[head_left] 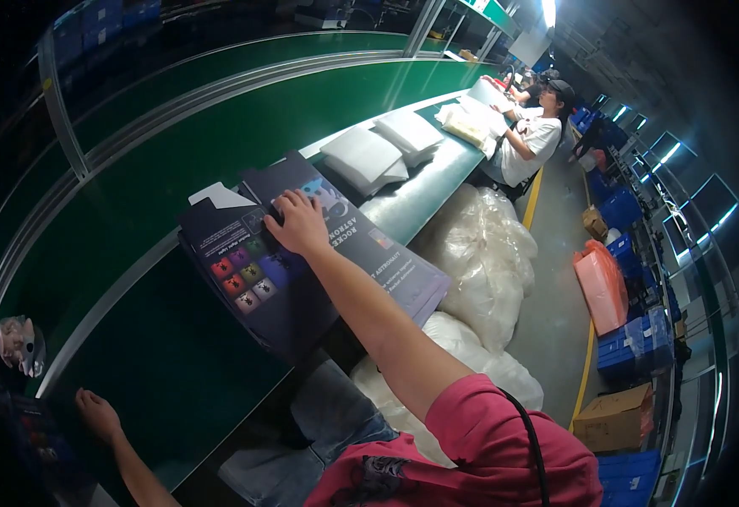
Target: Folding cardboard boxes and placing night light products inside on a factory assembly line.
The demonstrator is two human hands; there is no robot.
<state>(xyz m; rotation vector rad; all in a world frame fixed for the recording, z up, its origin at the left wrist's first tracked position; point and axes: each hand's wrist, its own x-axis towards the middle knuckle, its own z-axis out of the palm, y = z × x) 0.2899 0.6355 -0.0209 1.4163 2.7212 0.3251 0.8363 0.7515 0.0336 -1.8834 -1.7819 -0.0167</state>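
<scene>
My right hand lies palm down across dark printed cardboard boxes, its fingers spread on the top surface. Two or more of these flat boxes overlap. The left one carries a grid of small coloured pictures, and a white flap sticks up at its far end. My left hand rests low on the green work surface, apart from the boxes, with loosely bent fingers and nothing visible in it. Beside it at the left rim is a clear plastic-wrapped item; another dark printed box is partly in shadow.
White foam pouches lie on the bench beyond the boxes. Large clear bags of white material stand against the bench on the right. A co-worker sits farther along. Blue crates and a brown carton line the aisle.
</scene>
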